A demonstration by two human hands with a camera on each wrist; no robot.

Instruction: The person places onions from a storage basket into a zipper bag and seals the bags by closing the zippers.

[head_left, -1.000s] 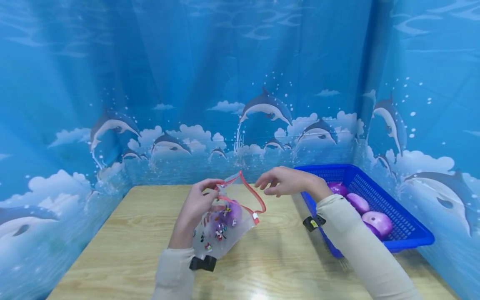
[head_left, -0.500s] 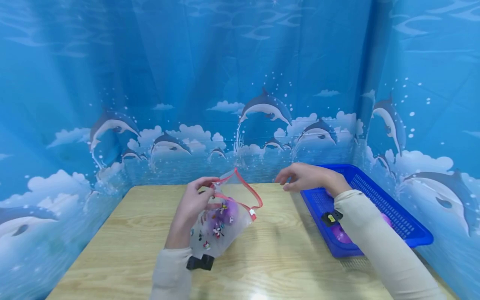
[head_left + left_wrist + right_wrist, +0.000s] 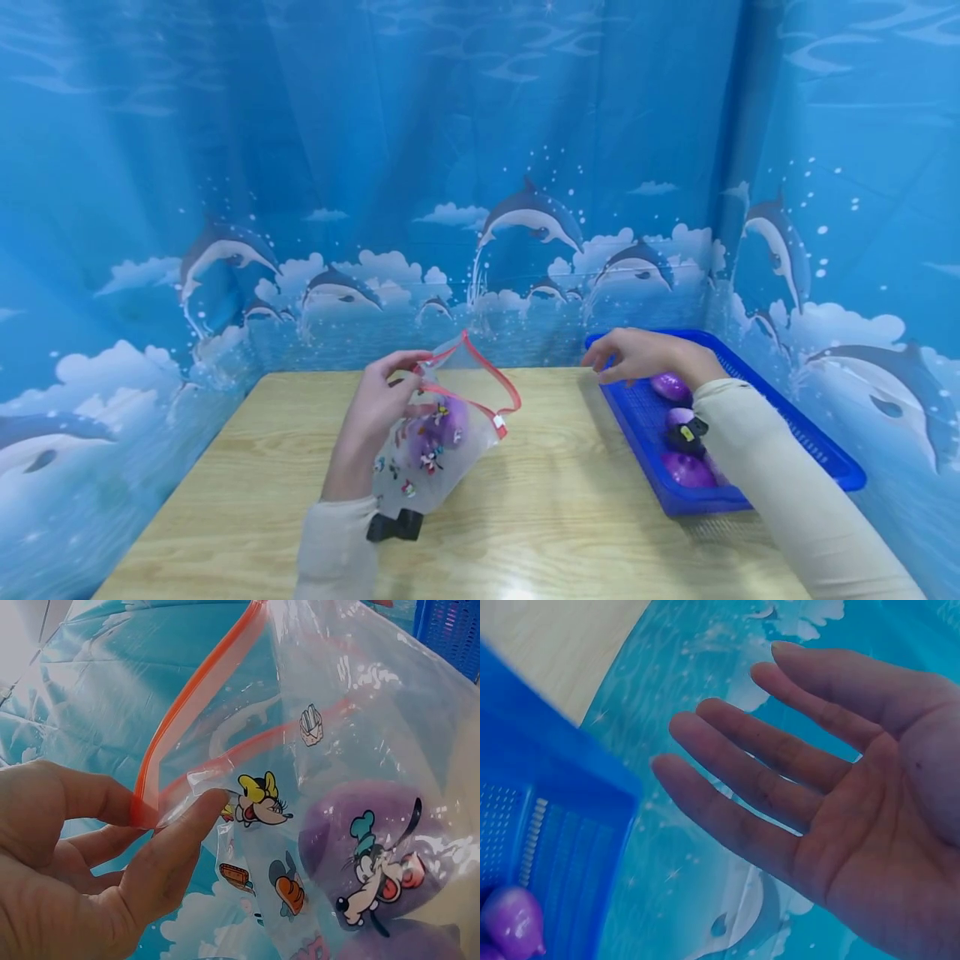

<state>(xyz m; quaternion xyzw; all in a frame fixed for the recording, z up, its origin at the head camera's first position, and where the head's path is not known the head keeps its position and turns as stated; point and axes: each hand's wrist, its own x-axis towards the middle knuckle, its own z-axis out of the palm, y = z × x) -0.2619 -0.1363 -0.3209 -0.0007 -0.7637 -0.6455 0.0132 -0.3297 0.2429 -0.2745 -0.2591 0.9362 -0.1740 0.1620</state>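
My left hand (image 3: 381,404) pinches the rim of a clear zip bag (image 3: 461,458) between thumb and fingers. The bag has a red zip edge (image 3: 180,697), spread into a gap, and cartoon prints on its side. Through the plastic show purple rounded things (image 3: 352,817); their kind is unclear. Over the far left edge of a blue basket (image 3: 645,442) hovers my right hand (image 3: 648,354). In the right wrist view its fingers (image 3: 757,776) are extended and hold nothing. Shiny purple rounded things (image 3: 686,469) lie in the basket, partly hidden by the right forearm; one (image 3: 514,922) has a small tip.
The light wooden table (image 3: 247,500) bears the bag at its middle and the basket at its right. A blue curtain (image 3: 337,167) printed with dolphins surrounds the table at the back and sides.
My right hand has moved right, away from the bag's mouth to above the basket's edge. The left hand and bag have shifted slightly left, the bag still pinched.
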